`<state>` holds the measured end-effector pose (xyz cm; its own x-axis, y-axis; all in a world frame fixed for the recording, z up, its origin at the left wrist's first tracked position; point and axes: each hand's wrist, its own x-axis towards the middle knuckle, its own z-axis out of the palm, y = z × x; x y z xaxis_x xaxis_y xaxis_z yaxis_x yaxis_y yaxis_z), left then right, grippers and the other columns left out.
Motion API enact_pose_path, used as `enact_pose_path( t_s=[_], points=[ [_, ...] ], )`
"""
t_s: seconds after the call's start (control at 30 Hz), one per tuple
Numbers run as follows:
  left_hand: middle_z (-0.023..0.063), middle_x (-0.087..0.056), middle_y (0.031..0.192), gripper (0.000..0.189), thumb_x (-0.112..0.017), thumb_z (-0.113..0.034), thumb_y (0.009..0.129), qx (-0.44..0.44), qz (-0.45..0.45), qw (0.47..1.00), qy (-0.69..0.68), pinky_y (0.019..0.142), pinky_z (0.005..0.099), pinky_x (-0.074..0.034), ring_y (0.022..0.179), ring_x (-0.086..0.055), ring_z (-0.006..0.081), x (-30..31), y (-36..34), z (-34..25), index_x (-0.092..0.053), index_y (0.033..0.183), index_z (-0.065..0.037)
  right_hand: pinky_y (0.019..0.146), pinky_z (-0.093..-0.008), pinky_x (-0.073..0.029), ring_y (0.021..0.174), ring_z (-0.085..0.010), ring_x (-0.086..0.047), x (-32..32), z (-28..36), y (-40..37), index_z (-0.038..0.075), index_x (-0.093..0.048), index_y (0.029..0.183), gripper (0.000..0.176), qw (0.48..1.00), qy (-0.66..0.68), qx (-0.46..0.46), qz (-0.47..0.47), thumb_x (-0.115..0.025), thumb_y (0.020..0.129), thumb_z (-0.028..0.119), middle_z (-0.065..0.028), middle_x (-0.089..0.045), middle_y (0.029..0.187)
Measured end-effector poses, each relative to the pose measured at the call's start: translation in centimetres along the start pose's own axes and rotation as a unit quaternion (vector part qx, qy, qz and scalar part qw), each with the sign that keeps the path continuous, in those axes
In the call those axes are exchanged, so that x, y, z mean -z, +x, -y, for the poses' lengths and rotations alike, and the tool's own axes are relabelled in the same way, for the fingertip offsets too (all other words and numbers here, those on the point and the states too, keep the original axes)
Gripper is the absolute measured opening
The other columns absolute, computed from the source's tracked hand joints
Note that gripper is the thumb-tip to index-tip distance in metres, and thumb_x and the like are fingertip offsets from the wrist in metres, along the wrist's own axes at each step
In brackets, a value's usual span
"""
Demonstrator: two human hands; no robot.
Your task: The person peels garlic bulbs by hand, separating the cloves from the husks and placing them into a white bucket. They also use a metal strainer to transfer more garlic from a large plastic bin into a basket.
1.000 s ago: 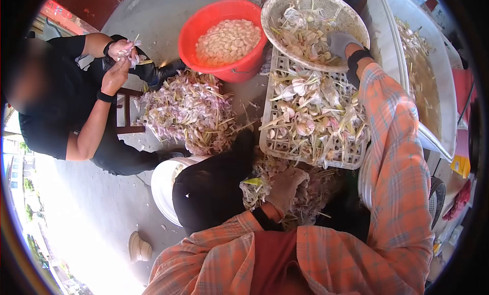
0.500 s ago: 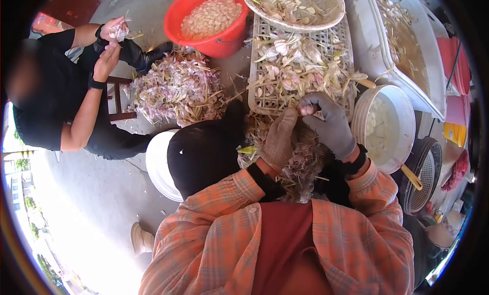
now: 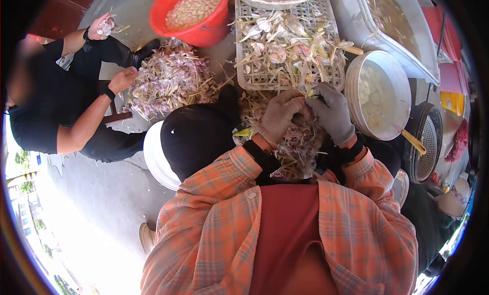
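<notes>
My left hand (image 3: 279, 116), in a grey work glove, has its fingers curled around a garlic bulb (image 3: 304, 110), which is mostly hidden between the gloves. My right hand (image 3: 332, 112), gloved too, is closed on the same bulb from the right, where a yellow-green tuft (image 3: 309, 93) shows at the fingertips. Below both hands lies a heap of garlic skins (image 3: 298, 147) on my lap. Just beyond them is a perforated white crate (image 3: 249, 83) carrying loose garlic bulbs (image 3: 277, 53) and stalks.
A red bucket (image 3: 158, 21) of peeled cloves stands beyond a pile of garlic skins (image 3: 168, 81). On the right are a white bucket (image 3: 353, 83) with cloves in water, a large white tub (image 3: 369, 25) and a dark strainer (image 3: 425, 142). A co-worker (image 3: 56, 101) sits at left holding garlic.
Both my hands stay together at the garlic; the right fingers have shifted and a yellow-green tuft now shows. The co-worker's hands have separated, one lowering toward the skins pile. The view has tilted.
</notes>
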<state>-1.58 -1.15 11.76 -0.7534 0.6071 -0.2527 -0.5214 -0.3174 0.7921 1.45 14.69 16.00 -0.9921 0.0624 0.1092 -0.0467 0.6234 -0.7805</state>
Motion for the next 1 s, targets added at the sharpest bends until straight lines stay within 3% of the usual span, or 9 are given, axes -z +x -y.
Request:
enact_pose_path(
  t_s=[0.17, 0.27, 0.37, 0.5, 0.57, 0.67, 0.8, 0.9, 1.0],
  points=[
    [0.0053, -0.061, 0.079, 0.025, -0.053, -0.013, 0.089, -0.023, -0.019, 0.995, 0.092, 0.067, 0.0244, -0.048, 0.072, -0.060, 0.0127, -0.3, 0.0, 0.2, -0.056, 0.108, 0.004, 0.061, -0.0379, -0.047, 0.070, -0.0304, -0.060, 0.2, 1.3, -0.6, -0.001, -0.054, 0.079, 0.014, 0.995, 0.040, -0.095, 0.018, -0.063, 0.075, 0.009, -0.0133, -0.056, 0.077],
    [0.0037, -0.061, 0.078, 0.022, -0.057, -0.013, 0.088, -0.097, -0.045, 0.984, 0.143, 0.070, 0.0254, -0.046, 0.074, -0.058, 0.0121, 0.7, 0.7, 2.0, -0.060, 0.103, 0.003, 0.063, -0.0408, -0.047, 0.075, -0.0337, -0.058, -0.2, 0.4, -0.9, 0.002, -0.053, 0.079, 0.014, 0.986, -0.159, 0.048, -0.023, -0.063, 0.075, 0.011, -0.0136, -0.056, 0.080],
    [0.0040, -0.061, 0.079, 0.020, -0.054, -0.009, 0.089, -0.143, -0.049, 0.971, 0.184, 0.067, 0.0244, -0.048, 0.072, -0.058, 0.0111, 0.9, 0.9, 2.3, -0.058, 0.105, 0.003, 0.064, -0.0430, -0.046, 0.077, -0.0348, -0.057, -0.6, 0.3, -1.0, 0.003, -0.054, 0.079, 0.013, 0.981, -0.181, 0.064, -0.032, -0.062, 0.073, 0.011, -0.0129, -0.056, 0.082],
    [0.0039, -0.061, 0.078, 0.018, -0.054, -0.008, 0.089, -0.036, -0.078, 0.993, 0.084, 0.063, 0.0237, -0.048, 0.068, -0.057, 0.0098, -0.5, -0.2, -0.2, -0.059, 0.101, 0.004, 0.064, -0.0438, -0.046, 0.075, -0.0347, -0.056, -1.2, 0.6, -1.1, 0.005, -0.056, 0.080, 0.013, 0.968, -0.206, 0.131, -0.049, -0.062, 0.069, 0.009, -0.0121, -0.055, 0.082],
    [0.0038, -0.061, 0.077, 0.018, -0.055, -0.010, 0.089, -0.052, -0.066, 0.994, 0.071, 0.063, 0.0236, -0.048, 0.067, -0.056, 0.0094, 0.5, 0.3, 0.5, -0.059, 0.099, 0.005, 0.063, -0.0437, -0.046, 0.074, -0.0349, -0.055, -1.4, 0.7, -1.2, 0.005, -0.057, 0.081, 0.014, 0.965, -0.194, 0.165, -0.055, -0.062, 0.068, 0.008, -0.0120, -0.055, 0.081],
    [0.0040, -0.060, 0.076, 0.019, -0.055, -0.012, 0.090, -0.030, -0.079, 0.994, 0.068, 0.062, 0.0235, -0.047, 0.065, -0.056, 0.0095, 0.4, 0.1, 0.2, -0.060, 0.096, 0.005, 0.063, -0.0434, -0.046, 0.075, -0.0346, -0.056, -1.8, 0.8, -1.3, 0.006, -0.058, 0.081, 0.014, 0.961, -0.193, 0.184, -0.070, -0.063, 0.068, 0.007, -0.0118, -0.055, 0.080],
    [0.0054, -0.060, 0.075, 0.018, -0.054, -0.012, 0.090, -0.020, -0.058, 0.997, 0.048, 0.062, 0.0229, -0.047, 0.064, -0.056, 0.0106, -0.2, -0.4, -0.8, -0.059, 0.093, 0.006, 0.063, -0.0428, -0.045, 0.077, -0.0340, -0.056, -2.0, 0.2, -1.2, 0.006, -0.058, 0.081, 0.013, 0.984, -0.113, 0.120, -0.063, -0.063, 0.069, 0.006, -0.0115, -0.055, 0.079],
    [0.0054, -0.059, 0.073, 0.019, -0.053, -0.013, 0.090, -0.082, -0.037, 0.980, 0.176, 0.059, 0.0228, -0.047, 0.061, -0.056, 0.0115, 1.0, 0.6, 0.2, -0.059, 0.092, 0.005, 0.064, -0.0423, -0.045, 0.077, -0.0336, -0.056, -1.6, 0.0, -1.1, 0.007, -0.059, 0.081, 0.013, 0.981, -0.120, 0.141, -0.049, -0.063, 0.069, 0.006, -0.0112, -0.055, 0.079],
    [0.0036, -0.056, 0.068, 0.011, -0.051, -0.005, 0.086, -0.150, -0.076, 0.967, 0.190, 0.052, 0.0249, -0.045, 0.057, -0.051, 0.0099, 0.8, 1.0, 1.0, -0.059, 0.085, 0.003, 0.063, -0.0418, -0.044, 0.077, -0.0323, -0.056, -1.7, 0.2, -1.2, 0.007, -0.059, 0.080, 0.013, 0.970, -0.160, 0.173, -0.055, -0.063, 0.068, 0.006, -0.0094, -0.055, 0.080]
  ],
)
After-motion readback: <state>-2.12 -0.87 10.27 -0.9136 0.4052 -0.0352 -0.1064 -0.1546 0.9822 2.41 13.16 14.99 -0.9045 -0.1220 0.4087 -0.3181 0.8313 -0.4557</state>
